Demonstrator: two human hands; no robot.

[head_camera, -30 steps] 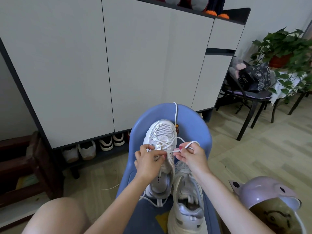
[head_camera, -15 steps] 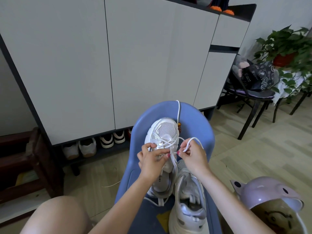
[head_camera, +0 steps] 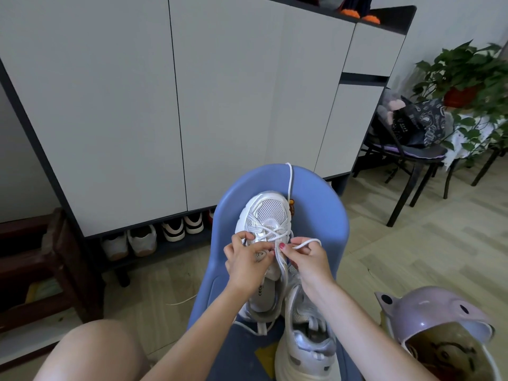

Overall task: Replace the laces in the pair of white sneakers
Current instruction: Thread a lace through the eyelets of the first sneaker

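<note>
Two white sneakers lie on a blue plastic chair (head_camera: 319, 204) in front of me. The left sneaker (head_camera: 268, 213) points away, toe up against the chair back, with a white lace (head_camera: 289, 182) crossed through its lower eyelets and one end trailing over the chair's top edge. My left hand (head_camera: 246, 264) grips the sneaker's tongue and eyelet edge. My right hand (head_camera: 306, 258) pinches a loop of the same lace beside the right eyelets. The second sneaker (head_camera: 305, 342) lies nearer me under my right forearm, its lacing mostly hidden.
A tall grey shoe cabinet (head_camera: 170, 105) stands behind the chair, with shoes (head_camera: 173, 229) in its bottom gap. A lilac helmet (head_camera: 439, 323) sits at lower right. A black chair with a bag (head_camera: 412, 127) and a potted plant (head_camera: 467, 72) stand at right. My knee (head_camera: 90, 353) is at lower left.
Both hands slid slightly nearer along the sneaker. My right hand drew the lace loop out to the right. The left hand shifted its hold on the tongue.
</note>
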